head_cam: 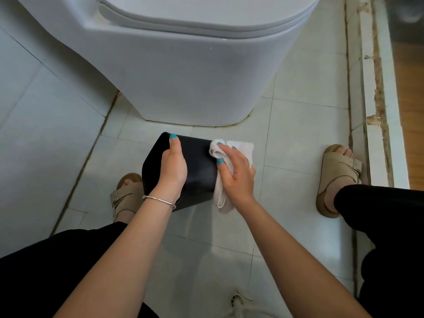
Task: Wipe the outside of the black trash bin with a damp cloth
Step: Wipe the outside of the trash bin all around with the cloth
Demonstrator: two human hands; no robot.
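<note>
The black trash bin (199, 166) is tipped on its side just above the floor tiles, in front of the toilet. My left hand (173, 165) grips the bin over its left part, thumb stretched along the top edge. My right hand (236, 173) holds a white cloth (241, 148) against the bin's right end, fingers curled into the fabric. Part of the cloth hangs down below my right palm. The bin's opening and underside are hidden.
A white toilet (195, 72) stands close behind the bin. My feet in beige sandals (339, 177) rest on the pale tiled floor (298, 134) either side. A white door threshold (376, 111) runs along the right, a tiled wall on the left.
</note>
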